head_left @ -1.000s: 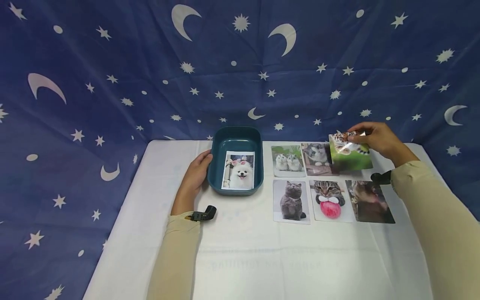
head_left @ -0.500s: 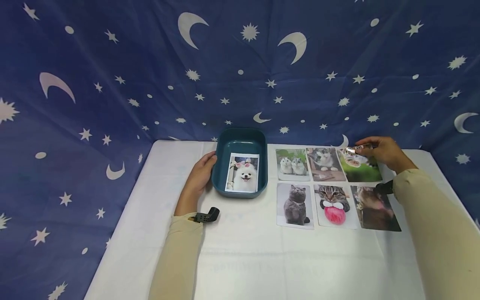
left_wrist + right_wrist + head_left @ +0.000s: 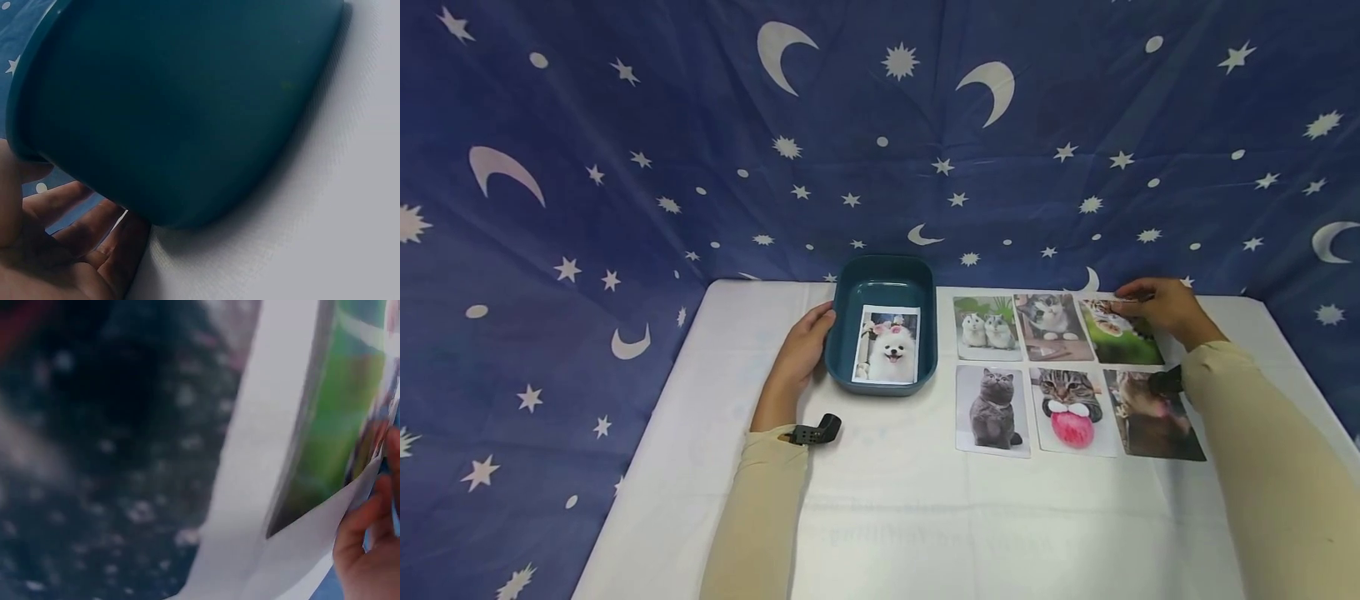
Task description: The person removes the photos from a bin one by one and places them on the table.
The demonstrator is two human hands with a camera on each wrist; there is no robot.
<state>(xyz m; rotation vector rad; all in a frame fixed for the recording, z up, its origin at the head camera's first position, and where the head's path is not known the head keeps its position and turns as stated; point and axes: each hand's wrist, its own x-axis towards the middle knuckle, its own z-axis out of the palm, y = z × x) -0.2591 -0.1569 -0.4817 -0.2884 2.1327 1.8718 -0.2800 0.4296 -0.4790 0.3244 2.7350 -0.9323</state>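
At the left of the dark teal plastic box (image 3: 844,367), my left hand (image 3: 799,348) rests against the outer wall. In the left wrist view its fingers (image 3: 87,225) lie fairly straight against the wall just below the rim. A photo card of a white fluffy dog (image 3: 889,350) lies in the box. My right hand (image 3: 1168,312) pinches the far edge of a tiger cub photo card (image 3: 1123,343), which lies at the right end of the back row. The right wrist view shows the card's green part with fingers and thumb at its edge; the hand hides part of the tiger.
In the back row lie a two-hamster card (image 3: 987,331) and a grey-white cat card (image 3: 1052,329). The front row has a grey cat card (image 3: 992,412), a tabby card with a pink ball (image 3: 1072,417) and a dark brown animal card (image 3: 1157,425). Behind hangs a starry blue cloth (image 3: 880,192).
The tiger cub card, held in my right hand, has come down from above the grey-white cat card to the table, in line at its right. My left hand stays by the box.
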